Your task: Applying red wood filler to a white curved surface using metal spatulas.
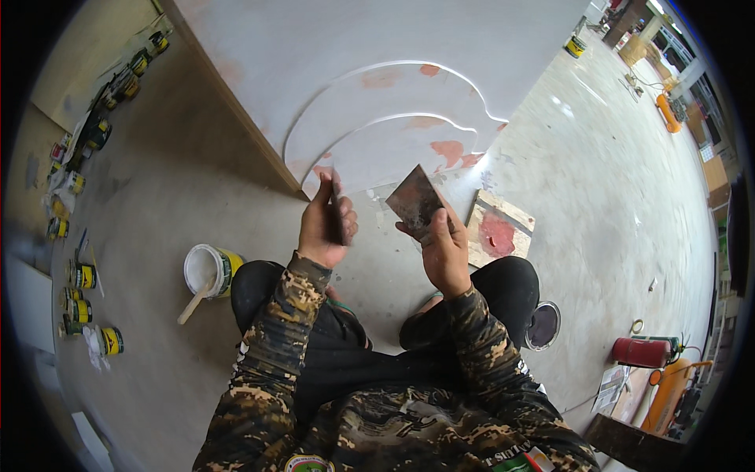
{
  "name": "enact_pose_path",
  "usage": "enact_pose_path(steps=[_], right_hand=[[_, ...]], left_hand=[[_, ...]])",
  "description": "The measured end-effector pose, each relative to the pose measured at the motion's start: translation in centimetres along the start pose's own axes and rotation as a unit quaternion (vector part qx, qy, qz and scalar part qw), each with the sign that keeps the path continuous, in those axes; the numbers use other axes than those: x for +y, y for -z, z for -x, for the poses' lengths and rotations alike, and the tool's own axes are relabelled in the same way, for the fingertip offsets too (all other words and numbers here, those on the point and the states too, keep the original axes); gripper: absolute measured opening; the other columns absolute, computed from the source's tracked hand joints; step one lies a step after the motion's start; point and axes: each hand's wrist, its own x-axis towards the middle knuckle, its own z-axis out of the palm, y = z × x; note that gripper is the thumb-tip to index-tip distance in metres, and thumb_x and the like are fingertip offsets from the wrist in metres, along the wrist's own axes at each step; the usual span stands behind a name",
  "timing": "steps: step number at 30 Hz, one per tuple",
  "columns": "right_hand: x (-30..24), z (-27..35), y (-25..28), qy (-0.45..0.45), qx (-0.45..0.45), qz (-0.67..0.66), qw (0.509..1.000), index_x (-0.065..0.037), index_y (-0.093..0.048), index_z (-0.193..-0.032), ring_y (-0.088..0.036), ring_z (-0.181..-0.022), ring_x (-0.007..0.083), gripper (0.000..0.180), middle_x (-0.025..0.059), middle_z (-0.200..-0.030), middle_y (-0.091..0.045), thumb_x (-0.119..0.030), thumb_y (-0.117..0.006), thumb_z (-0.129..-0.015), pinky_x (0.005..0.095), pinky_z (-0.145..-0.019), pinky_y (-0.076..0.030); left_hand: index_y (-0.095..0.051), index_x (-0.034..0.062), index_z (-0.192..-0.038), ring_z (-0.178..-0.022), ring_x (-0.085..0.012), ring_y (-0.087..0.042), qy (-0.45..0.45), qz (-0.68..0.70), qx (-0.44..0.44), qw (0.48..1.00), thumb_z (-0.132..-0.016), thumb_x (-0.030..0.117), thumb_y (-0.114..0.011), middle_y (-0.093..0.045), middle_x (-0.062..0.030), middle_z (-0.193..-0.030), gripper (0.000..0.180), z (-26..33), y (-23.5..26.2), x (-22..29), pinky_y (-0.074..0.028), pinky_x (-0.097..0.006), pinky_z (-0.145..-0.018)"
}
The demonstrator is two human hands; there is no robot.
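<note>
My left hand (318,234) is closed round a thin flat putty spreader (336,206), seen nearly edge-on. In my right hand (447,256) is a second spreader (414,197), a dark square metal plate smeared with residue, gripped between thumb and fingers. The two spreaders are apart, both raised in front of a large white panel (377,35). Curved raised mouldings and patches of reddish putty mark the panel's lower part. Just right of my right hand, a wooden board (478,212) lies on the floor with a spread of red putty (497,234) on it.
A white bucket (206,271) with a wooden stick (197,303) stands left of my knee. Near my right knee is an open tin (543,326) of dark material. Several paint tins line the left wall. A red cylinder (641,352) and an orange compressor (668,397) are lower right.
</note>
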Motion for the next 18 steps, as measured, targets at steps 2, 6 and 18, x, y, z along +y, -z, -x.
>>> enact_pose_path(steps=[2, 6, 18], right_hand=[[0.1, 0.6, -0.4, 0.022, -0.058, 0.021, 0.998, -0.001, -0.052, -0.142, -0.054, -0.127, 0.0243, 0.055, 0.0122, -0.137, -0.055, -0.043, -0.040, -0.109, 0.0421, -0.101, -0.050], [-2.3, 2.4, -3.7, 0.217, -0.222, 0.355, 0.882, -0.005, -0.063, -0.131, -0.056, -0.121, 0.0391, 0.044, 0.0209, -0.134, -0.055, -0.017, -0.061, -0.089, 0.0482, -0.102, -0.047], [-2.5, 4.8, -8.1, 0.273, -0.226, 0.525, 0.774, -0.013, -0.066, -0.129, -0.052, -0.118, 0.0401, 0.050, 0.0150, -0.130, -0.058, -0.017, -0.070, -0.079, 0.0511, -0.096, -0.046]], left_hand=[[-0.059, 0.0090, -0.104, -0.050, -0.0157, -0.043, 0.108, 0.115, -0.003, 0.987, -0.098, 0.049, -0.054, -0.046, -0.0039, -0.072, 0.040, -0.4, 1.5, -0.7, -0.035, -0.028, -0.044], [-0.056, 0.0052, -0.128, -0.080, -0.0242, -0.058, 0.168, 0.159, -0.117, 0.966, -0.094, 0.072, -0.049, -0.049, -0.0070, -0.086, 0.075, -1.3, 5.0, -2.2, -0.051, -0.035, -0.066], [-0.031, 0.0165, -0.156, -0.096, -0.0295, -0.053, 0.344, 0.182, -0.414, 0.823, -0.099, 0.073, -0.028, -0.046, -0.0139, -0.103, 0.081, -5.0, 6.6, -2.1, -0.049, -0.053, -0.084]])
